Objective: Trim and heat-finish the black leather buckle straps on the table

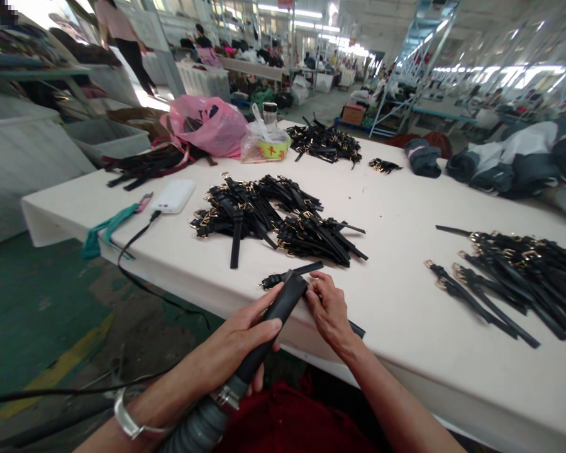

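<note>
My left hand (248, 336) is wrapped round a black hose nozzle (285, 299), which slants up toward the table. A clamp joins the nozzle to a grey corrugated hose (198, 428). At the nozzle's mouth my right hand (327, 308) is closed, fingers pinched, on a black buckle strap (357, 329). One end of that strap shows past my wrist; the rest is mostly hidden by the hand. Just behind the nozzle lies a single black strap (306, 268). Beyond it sits a heap of black buckle straps (259, 207) with gold buckles.
More straps (532, 270) lie at right, with another pile (325, 141) at the back. A white power bank (173, 196) with a black cable, a pink bag (207, 126) and a tape roll (272, 150) are on the white table (387, 251). Dark fabric bundles (514, 157) edge the right.
</note>
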`<state>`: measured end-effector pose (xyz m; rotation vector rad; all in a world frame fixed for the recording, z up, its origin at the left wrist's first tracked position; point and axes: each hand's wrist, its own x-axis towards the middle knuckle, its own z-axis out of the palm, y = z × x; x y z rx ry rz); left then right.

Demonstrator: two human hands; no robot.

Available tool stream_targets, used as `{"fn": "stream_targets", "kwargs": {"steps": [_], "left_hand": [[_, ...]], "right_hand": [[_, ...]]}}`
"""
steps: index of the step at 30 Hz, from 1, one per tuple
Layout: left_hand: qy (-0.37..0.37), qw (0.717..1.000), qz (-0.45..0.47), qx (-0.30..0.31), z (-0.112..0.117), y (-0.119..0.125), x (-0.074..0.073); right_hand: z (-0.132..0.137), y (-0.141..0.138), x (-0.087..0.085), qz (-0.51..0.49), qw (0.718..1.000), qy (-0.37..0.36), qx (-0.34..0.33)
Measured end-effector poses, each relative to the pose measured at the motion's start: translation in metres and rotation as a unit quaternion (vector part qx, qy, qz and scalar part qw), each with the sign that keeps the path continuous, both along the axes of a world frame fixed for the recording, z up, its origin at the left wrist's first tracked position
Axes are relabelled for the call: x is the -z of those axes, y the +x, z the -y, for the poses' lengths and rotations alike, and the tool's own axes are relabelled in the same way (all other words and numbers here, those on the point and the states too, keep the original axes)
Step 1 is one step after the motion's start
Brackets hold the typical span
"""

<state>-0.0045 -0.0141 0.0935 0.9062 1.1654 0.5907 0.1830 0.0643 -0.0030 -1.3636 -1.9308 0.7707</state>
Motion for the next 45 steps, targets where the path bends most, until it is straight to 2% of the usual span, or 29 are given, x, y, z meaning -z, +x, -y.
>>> {"fn": "stream_targets", "kwargs": {"steps": [12, 18, 23, 28, 31, 36, 45], "left_hand": [[0.009, 0.998, 0.035, -0.048, -0.005, 0.007, 0.009], [0.005, 0.997, 0.051, -0.056, -0.002, 0.005, 0.011], [0.013, 0.997, 0.053, -0.054, 0.000, 0.005, 0.012], [0.016, 0.997, 0.056, -0.052, 0.001, 0.005, 0.016], [0.018, 0.997, 0.057, -0.051, 0.001, 0.004, 0.016], [0.014, 0.997, 0.056, -0.052, 0.001, 0.004, 0.015], [0.018, 0.997, 0.059, -0.049, 0.002, 0.000, 0.022]], "right_hand": [[-0.003, 0.004, 0.004, -0.064, 0.997, 0.020, 0.042], [-0.003, 0.010, -0.002, -0.104, 0.991, -0.029, 0.078], [0.006, 0.013, -0.002, -0.027, 0.996, -0.004, 0.081], [0.012, 0.014, -0.005, 0.081, 0.995, 0.046, 0.025], [0.012, 0.013, -0.005, 0.119, 0.991, 0.053, 0.035], [0.010, 0.015, -0.002, 0.132, 0.989, 0.060, 0.044], [0.009, 0.012, -0.003, 0.163, 0.983, 0.062, 0.055]]}}
